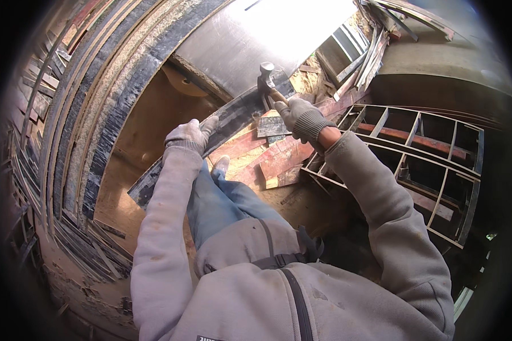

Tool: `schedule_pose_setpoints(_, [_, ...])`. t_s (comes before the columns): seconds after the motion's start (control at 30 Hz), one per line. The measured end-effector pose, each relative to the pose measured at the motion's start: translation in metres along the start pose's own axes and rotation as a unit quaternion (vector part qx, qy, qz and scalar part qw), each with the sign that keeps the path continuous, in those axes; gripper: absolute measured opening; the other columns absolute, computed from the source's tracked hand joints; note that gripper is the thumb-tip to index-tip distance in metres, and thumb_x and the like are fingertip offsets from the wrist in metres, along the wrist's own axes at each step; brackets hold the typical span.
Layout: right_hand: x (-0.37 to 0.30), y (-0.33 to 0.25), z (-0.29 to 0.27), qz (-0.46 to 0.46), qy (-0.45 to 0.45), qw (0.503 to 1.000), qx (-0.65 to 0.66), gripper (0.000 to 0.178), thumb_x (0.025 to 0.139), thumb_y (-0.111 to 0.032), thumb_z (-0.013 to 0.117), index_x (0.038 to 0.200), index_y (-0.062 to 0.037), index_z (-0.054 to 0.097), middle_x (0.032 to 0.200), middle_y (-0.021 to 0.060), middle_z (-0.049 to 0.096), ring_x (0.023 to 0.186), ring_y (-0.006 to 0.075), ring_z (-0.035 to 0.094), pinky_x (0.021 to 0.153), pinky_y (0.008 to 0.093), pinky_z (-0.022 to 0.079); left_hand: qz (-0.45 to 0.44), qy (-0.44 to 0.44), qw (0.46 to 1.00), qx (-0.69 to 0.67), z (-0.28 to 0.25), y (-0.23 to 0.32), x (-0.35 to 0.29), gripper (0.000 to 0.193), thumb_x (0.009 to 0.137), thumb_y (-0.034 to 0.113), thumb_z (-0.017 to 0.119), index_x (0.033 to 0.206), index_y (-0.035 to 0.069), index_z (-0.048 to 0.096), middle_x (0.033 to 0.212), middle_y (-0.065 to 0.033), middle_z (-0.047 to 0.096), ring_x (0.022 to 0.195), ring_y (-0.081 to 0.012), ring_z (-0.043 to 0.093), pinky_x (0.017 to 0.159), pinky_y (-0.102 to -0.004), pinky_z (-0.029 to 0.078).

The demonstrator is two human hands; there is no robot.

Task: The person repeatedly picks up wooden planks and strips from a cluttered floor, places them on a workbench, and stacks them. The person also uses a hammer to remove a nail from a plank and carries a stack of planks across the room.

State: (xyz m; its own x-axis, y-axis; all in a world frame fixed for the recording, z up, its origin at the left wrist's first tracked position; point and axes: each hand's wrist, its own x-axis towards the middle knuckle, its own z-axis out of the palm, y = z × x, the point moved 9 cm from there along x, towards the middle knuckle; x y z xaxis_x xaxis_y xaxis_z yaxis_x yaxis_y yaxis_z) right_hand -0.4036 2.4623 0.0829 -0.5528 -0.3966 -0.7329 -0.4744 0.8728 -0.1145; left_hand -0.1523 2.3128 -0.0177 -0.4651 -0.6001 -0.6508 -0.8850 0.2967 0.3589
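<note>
My right hand (301,118), in a grey knit glove, is closed round the wooden handle of a claw hammer (265,79). The hammer's metal head is raised over the far end of a long dark board (239,115). Gloved as well, my left hand (192,135) grips the board's edge near its middle, the thumb side on top. The board slants from the lower left, beside my left forearm, up to the far right. Its far end lies by the corner of a smooth grey panel (222,51). What supports the board underneath is hidden.
Long curved-looking stacked boards (114,102) stand at the left. Reddish scrap pieces (279,156) and sawdust cover the floor ahead of my legs. A slatted wooden frame (421,131) lies at the right. Loose strips (375,57) are heaped at the far right.
</note>
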Motion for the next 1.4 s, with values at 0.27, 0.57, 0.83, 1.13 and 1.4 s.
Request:
schedule_pose_setpoints(0.27, [-0.011, 0.014, 0.034, 0.013, 0.028, 0.864, 0.503, 0.056, 0.11, -0.062, 0.054, 0.094, -0.0089, 0.061, 0.066, 0.0016, 0.056, 0.048, 0.0134, 0.052, 0.041, 0.0315, 0.043, -0.004, -0.027, 0.999, 0.017, 0.007, -0.008, -0.019, 0.089, 0.103, 0.083, 0.037, 0.13, 0.005, 0.071, 0.122, -0.0292, 0.075, 0.122, -0.0451, 0.07, 0.105, -0.0531, 0.053])
schedule_pose_setpoints(0.57, [0.002, 0.043, 0.038, -0.049, -0.018, 0.858, 0.512, 0.054, 0.114, -0.057, 0.05, 0.1, -0.0069, 0.062, 0.067, -0.0011, 0.052, 0.045, 0.0102, 0.045, 0.038, 0.0287, 0.038, -0.001, -0.07, 0.997, 0.037, 0.01, -0.003, -0.021, 0.087, 0.105, 0.08, 0.035, 0.13, 0.005, 0.07, 0.123, -0.0265, 0.076, 0.123, -0.0415, 0.071, 0.105, -0.0533, 0.053])
schedule_pose_setpoints(0.83, [-0.024, -0.029, -0.011, -0.264, 0.089, 0.951, -0.136, 0.046, 0.112, -0.045, 0.059, 0.109, 0.0003, 0.066, 0.078, 0.0191, 0.069, 0.076, 0.037, 0.073, 0.071, 0.0486, 0.059, -0.005, -0.078, 0.993, 0.087, 0.005, 0.002, -0.022, 0.088, 0.106, 0.081, 0.031, 0.13, 0.006, 0.07, 0.127, -0.0255, 0.075, 0.126, -0.0414, 0.07, 0.108, -0.0523, 0.053])
schedule_pose_setpoints(1.13, [-0.023, -0.038, -0.021, -0.312, -0.052, 0.88, -0.356, 0.042, 0.109, -0.045, 0.063, 0.109, -0.0036, 0.065, 0.079, 0.0204, 0.072, 0.076, 0.04, 0.075, 0.07, 0.0516, 0.06, 0.024, -0.061, 0.996, 0.065, 0.014, 0.006, -0.016, 0.089, 0.104, 0.084, 0.032, 0.126, 0.007, 0.07, 0.124, -0.0267, 0.075, 0.122, -0.0437, 0.07, 0.104, -0.0523, 0.054])
schedule_pose_setpoints(1.4, [0.064, 0.087, 0.006, -0.348, 0.191, 0.897, -0.191, 0.023, 0.095, -0.033, 0.078, 0.104, -0.0199, 0.061, 0.089, 0.0121, 0.076, 0.078, 0.039, 0.076, 0.066, 0.0494, 0.059, 0.051, -0.041, 0.996, 0.065, 0.007, 0.01, -0.009, 0.091, 0.102, 0.085, 0.034, 0.124, 0.006, 0.072, 0.115, -0.0269, 0.077, 0.117, -0.0451, 0.071, 0.102, -0.0531, 0.054])
